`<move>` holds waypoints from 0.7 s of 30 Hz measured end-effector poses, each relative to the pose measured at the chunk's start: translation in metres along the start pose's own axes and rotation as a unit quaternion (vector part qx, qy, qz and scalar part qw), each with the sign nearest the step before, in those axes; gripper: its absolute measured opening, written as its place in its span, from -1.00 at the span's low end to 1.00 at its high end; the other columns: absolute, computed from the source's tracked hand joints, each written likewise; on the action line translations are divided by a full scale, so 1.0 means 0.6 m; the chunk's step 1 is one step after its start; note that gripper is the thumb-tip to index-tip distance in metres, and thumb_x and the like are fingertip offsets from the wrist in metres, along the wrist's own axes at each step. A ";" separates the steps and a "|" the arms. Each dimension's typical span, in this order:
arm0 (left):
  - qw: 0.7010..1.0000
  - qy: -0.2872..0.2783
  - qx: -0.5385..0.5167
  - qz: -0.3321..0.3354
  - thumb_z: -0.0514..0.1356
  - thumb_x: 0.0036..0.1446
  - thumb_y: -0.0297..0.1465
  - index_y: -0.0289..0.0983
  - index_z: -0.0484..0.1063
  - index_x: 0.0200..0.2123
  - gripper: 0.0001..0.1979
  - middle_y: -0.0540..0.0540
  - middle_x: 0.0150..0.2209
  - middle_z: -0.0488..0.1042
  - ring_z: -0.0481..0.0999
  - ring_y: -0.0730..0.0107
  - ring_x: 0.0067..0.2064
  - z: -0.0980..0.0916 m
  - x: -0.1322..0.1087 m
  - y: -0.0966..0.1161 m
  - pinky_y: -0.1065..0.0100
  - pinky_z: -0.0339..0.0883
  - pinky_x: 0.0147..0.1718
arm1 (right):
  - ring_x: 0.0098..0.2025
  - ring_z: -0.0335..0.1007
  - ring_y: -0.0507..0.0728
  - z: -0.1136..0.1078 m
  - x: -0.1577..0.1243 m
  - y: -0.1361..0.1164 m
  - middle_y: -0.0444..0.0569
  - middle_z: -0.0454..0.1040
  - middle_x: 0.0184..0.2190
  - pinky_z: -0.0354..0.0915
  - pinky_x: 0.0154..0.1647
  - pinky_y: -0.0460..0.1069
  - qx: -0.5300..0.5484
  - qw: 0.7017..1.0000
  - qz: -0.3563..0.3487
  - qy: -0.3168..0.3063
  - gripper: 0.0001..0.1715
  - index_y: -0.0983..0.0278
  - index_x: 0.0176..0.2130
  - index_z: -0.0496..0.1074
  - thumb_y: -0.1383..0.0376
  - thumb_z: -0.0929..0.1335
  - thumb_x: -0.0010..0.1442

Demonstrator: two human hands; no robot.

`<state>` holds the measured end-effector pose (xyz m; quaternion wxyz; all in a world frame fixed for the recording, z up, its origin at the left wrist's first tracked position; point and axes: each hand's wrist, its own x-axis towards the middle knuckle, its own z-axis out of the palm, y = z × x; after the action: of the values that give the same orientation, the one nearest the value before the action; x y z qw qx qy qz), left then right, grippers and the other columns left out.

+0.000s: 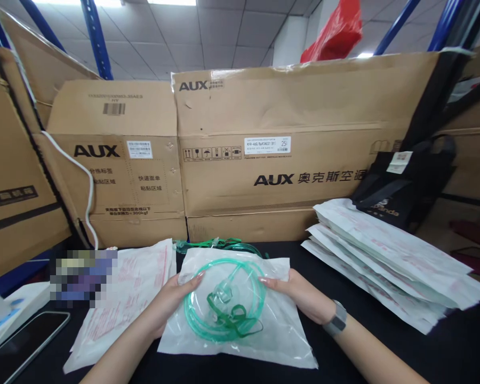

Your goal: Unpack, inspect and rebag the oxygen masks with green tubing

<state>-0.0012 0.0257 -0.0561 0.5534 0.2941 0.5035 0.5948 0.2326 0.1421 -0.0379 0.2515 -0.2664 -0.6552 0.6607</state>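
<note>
Two bare hands hold a clear pouch [282, 332] at the near middle of a black tabletop [464, 352]; whether its underside rests on the cloth-dark surface cannot be told. The left hand [175, 296] pinches the pouch's left side and the right hand [300, 295], a watch [336, 319] strapped at its wrist, pinches the right side, each thumb pressed on top beside the coil, the other fingers mostly hidden. Inside the pouch, pale green tubing [187, 309] loops in a ring around a clear plastic piece [224, 292] and a darker green strap [228, 319]. Just beyond the pouch's far edge lie more green straps and tubing [232, 244], partly covered. To the left, white packets with red print [128, 298] lie near the left forearm; farther left are a blurred-out item [84, 274], a white box with blue marks [20, 304] and, at the near left corner, a dark-screened phone [28, 341]. To the right, a stack of white packets [384, 250] lies slanted, well apart from the pouch, with a black bag [400, 186] standing behind it. Across the far side, a long AUX carton [232, 117] and a smaller AUX carton [120, 184] stand side by side, a white cable [90, 202] hanging before the smaller one.
</note>
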 end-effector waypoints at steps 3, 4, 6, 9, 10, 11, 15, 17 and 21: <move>0.999 0.026 -0.012 0.021 0.17 0.01 -0.25 -0.37 0.36 -0.11 -0.60 -0.28 -0.19 0.51 0.51 0.12 -0.19 -0.008 0.010 0.001 0.19 0.37 -0.18 | -0.17 0.38 0.25 -0.010 -0.012 -0.023 -0.02 0.51 -0.28 0.28 -0.13 0.13 -0.106 0.989 -0.065 0.086 -0.61 0.32 -0.24 0.42 0.14 0.39 -0.06; 0.999 0.035 -0.015 0.029 0.15 0.03 -0.25 -0.38 0.37 -0.14 -0.63 -0.29 -0.19 0.51 0.51 0.12 -0.19 -0.012 0.015 0.002 0.19 0.39 -0.20 | -0.18 0.38 0.26 -0.018 -0.020 -0.033 -0.02 0.51 -0.27 0.29 -0.14 0.12 -0.152 0.974 -0.100 0.135 -0.65 0.31 -0.27 0.43 0.15 0.39 -0.04; 0.997 0.025 -0.056 0.047 0.09 0.08 -0.27 -0.40 0.38 -0.16 -0.66 -0.30 -0.13 0.47 0.45 0.14 -0.09 -0.023 0.023 0.006 0.25 0.35 -0.13 | -0.18 0.37 0.27 -0.041 -0.044 -0.055 -0.02 0.50 -0.26 0.28 -0.15 0.12 -0.255 0.911 -0.186 0.267 -0.75 0.27 -0.29 0.42 0.18 0.34 0.02; 0.993 0.051 -0.087 0.054 0.04 0.11 -0.29 -0.41 0.36 -0.13 -0.66 -0.27 -0.14 0.48 0.42 0.20 -0.05 -0.040 0.034 0.008 0.34 0.34 -0.13 | -0.11 0.34 0.27 -0.091 -0.092 -0.088 0.02 0.44 -0.15 0.24 -0.10 0.12 -0.408 0.723 -0.328 0.452 -0.87 0.22 -0.32 0.37 0.26 0.26 0.09; 0.993 0.061 -0.084 0.050 0.05 0.10 -0.28 -0.41 0.35 -0.12 -0.65 -0.26 -0.16 0.50 0.44 0.20 -0.07 -0.045 0.037 0.006 0.35 0.35 -0.15 | -0.06 0.31 0.27 -0.112 -0.109 -0.099 0.02 0.40 -0.08 0.23 -0.07 0.12 -0.456 0.659 -0.371 0.470 -0.90 0.20 -0.38 0.35 0.28 0.25 0.09; 0.993 0.067 -0.081 0.043 0.06 0.09 -0.28 -0.40 0.35 -0.12 -0.64 -0.25 -0.18 0.51 0.45 0.20 -0.09 -0.048 0.039 0.004 0.35 0.36 -0.17 | -0.03 0.28 0.27 -0.136 -0.124 -0.111 0.02 0.35 -0.02 0.23 -0.07 0.12 -0.504 0.611 -0.404 0.458 -0.87 0.19 -0.49 0.31 0.28 0.25 0.08; 0.994 0.070 -0.076 0.022 0.07 0.07 -0.28 -0.36 0.38 -0.18 -0.69 -0.21 -0.27 0.55 0.50 0.20 -0.16 -0.054 0.042 -0.007 0.34 0.39 -0.21 | 0.12 0.12 0.24 -0.249 -0.164 -0.141 -0.04 0.22 0.11 0.08 0.11 0.20 -0.660 0.555 -0.379 0.336 -0.75 0.21 -0.60 0.19 0.30 0.23 0.08; 0.995 0.068 -0.070 0.019 0.07 0.07 -0.30 -0.35 0.40 -0.22 -0.72 -0.20 -0.32 0.56 0.51 0.22 -0.20 -0.052 0.041 -0.009 0.35 0.40 -0.22 | 0.14 0.10 0.21 -0.308 -0.175 -0.139 -0.06 0.27 0.07 0.00 0.15 0.23 -0.712 0.584 -0.297 0.252 -0.77 0.20 -0.52 0.28 0.29 0.16 0.12; 0.996 0.068 -0.058 0.018 0.06 0.08 -0.34 -0.35 0.42 -0.28 -0.77 -0.17 -0.39 0.56 0.53 0.31 -0.30 -0.048 0.041 -0.010 0.41 0.40 -0.27 | 0.09 0.18 0.23 -0.381 -0.188 -0.105 0.05 0.31 0.04 0.08 0.11 0.21 -0.709 0.650 -0.192 0.196 -0.77 0.22 -0.36 0.36 0.28 0.16 0.10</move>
<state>-0.0301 0.0405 -0.0760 0.5230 0.2299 0.4992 0.6515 0.4699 0.2336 0.0278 0.2301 -0.3551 -0.8959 -0.1356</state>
